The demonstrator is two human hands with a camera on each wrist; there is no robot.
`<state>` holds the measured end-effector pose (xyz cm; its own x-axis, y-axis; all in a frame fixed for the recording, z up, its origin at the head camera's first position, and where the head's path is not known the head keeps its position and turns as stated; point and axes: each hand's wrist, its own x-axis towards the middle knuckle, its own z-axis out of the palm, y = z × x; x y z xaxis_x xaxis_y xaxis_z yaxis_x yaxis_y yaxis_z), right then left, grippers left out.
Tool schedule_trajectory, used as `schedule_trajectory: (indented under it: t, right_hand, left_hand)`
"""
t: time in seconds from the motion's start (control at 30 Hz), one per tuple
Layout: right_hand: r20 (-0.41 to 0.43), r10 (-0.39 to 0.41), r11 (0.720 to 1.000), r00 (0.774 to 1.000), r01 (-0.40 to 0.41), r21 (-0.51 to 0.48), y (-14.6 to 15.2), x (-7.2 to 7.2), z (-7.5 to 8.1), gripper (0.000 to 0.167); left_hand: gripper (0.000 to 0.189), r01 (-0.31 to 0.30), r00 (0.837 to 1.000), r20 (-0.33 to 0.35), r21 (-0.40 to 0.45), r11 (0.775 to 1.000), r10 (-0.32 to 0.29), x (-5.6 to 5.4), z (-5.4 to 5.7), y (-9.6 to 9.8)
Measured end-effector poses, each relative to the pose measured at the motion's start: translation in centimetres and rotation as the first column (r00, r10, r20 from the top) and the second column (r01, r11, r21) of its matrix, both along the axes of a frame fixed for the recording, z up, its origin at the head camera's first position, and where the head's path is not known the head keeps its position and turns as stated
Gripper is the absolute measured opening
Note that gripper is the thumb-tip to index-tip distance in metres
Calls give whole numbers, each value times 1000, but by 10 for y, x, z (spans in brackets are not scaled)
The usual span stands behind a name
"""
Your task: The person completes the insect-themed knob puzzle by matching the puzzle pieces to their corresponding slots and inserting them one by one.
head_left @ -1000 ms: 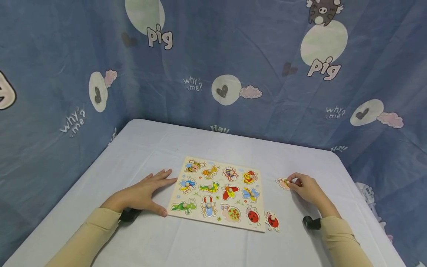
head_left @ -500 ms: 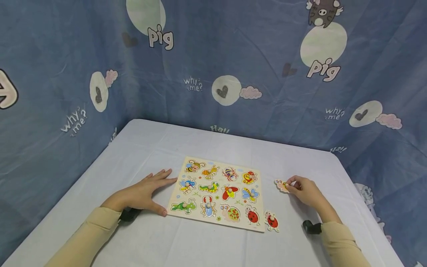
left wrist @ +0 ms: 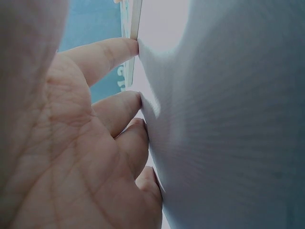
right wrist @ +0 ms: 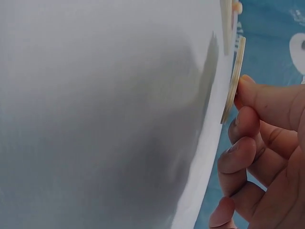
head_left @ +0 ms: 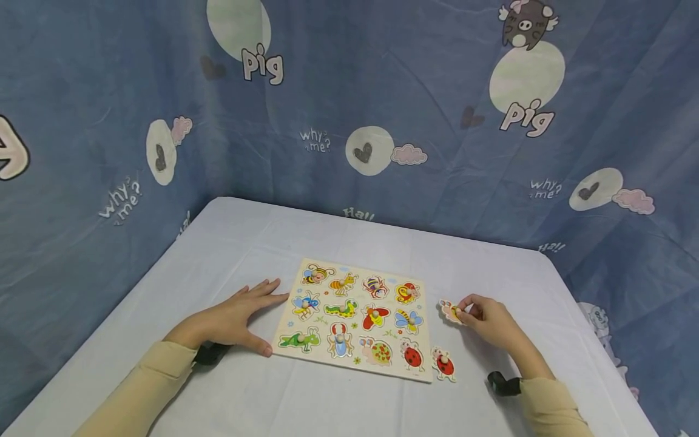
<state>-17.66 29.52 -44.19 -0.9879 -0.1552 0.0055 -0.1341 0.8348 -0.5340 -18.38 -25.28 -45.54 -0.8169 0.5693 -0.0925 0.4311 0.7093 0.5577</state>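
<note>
A wooden peg puzzle board (head_left: 395, 369) with insect pictures lies mid-table. My left hand (head_left: 235, 318) is spread flat at its left side, with index fingertip and thumb at its edge. In the left wrist view its fingertips (left wrist: 131, 46) rest on the cloth. Between thumb and fingers, my right hand (head_left: 488, 320) pinches a snail puzzle piece (head_left: 449, 311) by its knob, right of the board. The right wrist view shows that piece edge-on, raised off the cloth. A ladybug piece (head_left: 444, 367) lies beside the board's lower right corner.
Several knobbed pieces sit in the board, such as the caterpillar (head_left: 341, 309) and the stag beetle (head_left: 340, 341). The snail picture (head_left: 377, 351) and ladybug picture (head_left: 412, 355) on it bear no knobs. A white cloth (head_left: 327, 400) covers the table; a blue printed curtain (head_left: 306, 79) hangs behind.
My right hand has lifted the snail piece and carried it left toward the board, also slightly nearer to me. The left hand has stayed in place at the board's edge.
</note>
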Motion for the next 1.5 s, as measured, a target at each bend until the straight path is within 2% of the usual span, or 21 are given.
schedule_trajectory:
  t: [0.27,0.6,1.23,1.5]
  right_hand:
    - [28,1,1000,1000,0,-25,-14,11,3,13]
    - [46,13,999,999,-11,-43,-26,17,6,10]
    - [70,23,998,997,-19,-54,-51,29,8,9]
    - [76,62,997,995,-58,-51,-61,34,8,9]
  left_hand:
    - [117,-5,1000,-3,-1,1000,5,0,-2,-1]
    - [117,-5,1000,0,2,1000,5,1,2,-1]
    - [117,-5,1000,12,16,1000,5,2,1,-1]
    - [117,2,1000,1,12,1000,-2,0,0,-1]
